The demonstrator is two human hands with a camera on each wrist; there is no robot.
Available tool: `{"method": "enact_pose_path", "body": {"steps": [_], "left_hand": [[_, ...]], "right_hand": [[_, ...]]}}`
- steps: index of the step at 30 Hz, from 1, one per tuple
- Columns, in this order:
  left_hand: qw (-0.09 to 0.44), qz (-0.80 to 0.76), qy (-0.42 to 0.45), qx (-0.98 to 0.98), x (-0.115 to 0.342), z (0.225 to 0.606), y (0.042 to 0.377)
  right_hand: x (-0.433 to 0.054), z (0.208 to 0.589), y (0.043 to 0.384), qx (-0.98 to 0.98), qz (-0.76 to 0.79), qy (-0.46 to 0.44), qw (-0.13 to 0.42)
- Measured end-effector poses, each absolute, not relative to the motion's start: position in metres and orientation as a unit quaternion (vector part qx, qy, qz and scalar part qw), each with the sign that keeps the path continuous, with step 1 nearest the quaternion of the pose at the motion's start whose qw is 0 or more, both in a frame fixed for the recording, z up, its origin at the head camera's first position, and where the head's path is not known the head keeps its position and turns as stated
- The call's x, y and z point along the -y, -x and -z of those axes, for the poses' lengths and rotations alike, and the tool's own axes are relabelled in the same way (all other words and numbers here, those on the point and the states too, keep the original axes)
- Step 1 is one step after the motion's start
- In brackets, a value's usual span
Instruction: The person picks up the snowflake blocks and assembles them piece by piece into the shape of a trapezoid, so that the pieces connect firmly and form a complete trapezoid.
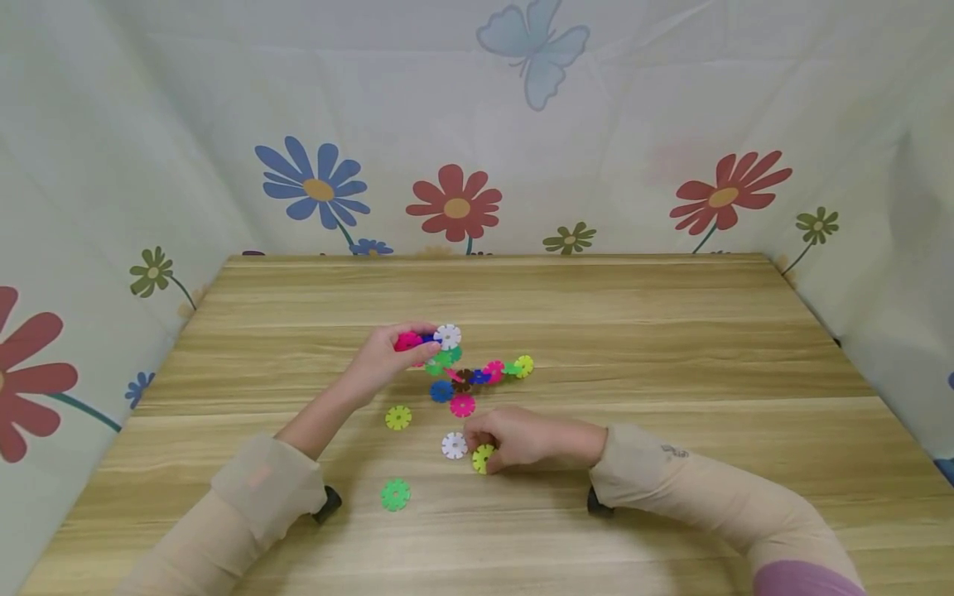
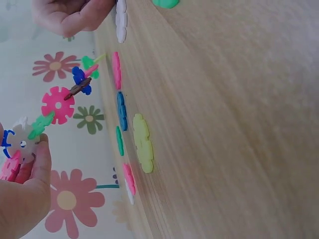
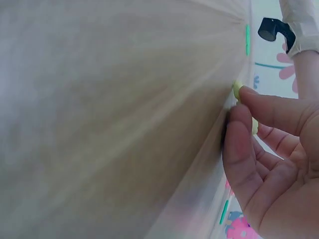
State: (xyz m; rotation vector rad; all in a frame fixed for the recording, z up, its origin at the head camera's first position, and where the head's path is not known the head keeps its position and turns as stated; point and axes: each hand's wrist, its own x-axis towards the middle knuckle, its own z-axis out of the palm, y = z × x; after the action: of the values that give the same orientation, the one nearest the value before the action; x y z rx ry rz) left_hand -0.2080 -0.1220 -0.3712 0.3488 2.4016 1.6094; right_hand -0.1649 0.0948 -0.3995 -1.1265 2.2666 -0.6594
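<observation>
My left hand holds one end of a chain of interlocked notched plastic discs. A white disc is by its fingertips, with pink, blue and green discs around it. From there the chain reaches right through brown, blue, pink and green to a yellow disc; in the left wrist view a pink disc of the chain is above the table. Lower down, my right hand pinches a yellow disc between thumb and index finger, low over the table. A loose white disc lies just left of it.
Loose discs lie on the wooden table: blue, pink, yellow and green. A flower-printed cloth hangs behind the table and at both sides.
</observation>
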Motion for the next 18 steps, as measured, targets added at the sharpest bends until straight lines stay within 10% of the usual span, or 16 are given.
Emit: {"method": "enact_pose_path", "body": {"steps": [8,18], "left_hand": [[0.116,-0.557,-0.131,-0.812,0.122,0.373,0.207],[0.125,-0.547,-0.146,-0.815,0.118,0.372,0.2]], "right_hand": [[-0.108,0.397,0.173,-0.812,0.334,0.356,0.319],[-0.123,0.374,0.188,-0.8,0.449,0.322,0.233]]}}
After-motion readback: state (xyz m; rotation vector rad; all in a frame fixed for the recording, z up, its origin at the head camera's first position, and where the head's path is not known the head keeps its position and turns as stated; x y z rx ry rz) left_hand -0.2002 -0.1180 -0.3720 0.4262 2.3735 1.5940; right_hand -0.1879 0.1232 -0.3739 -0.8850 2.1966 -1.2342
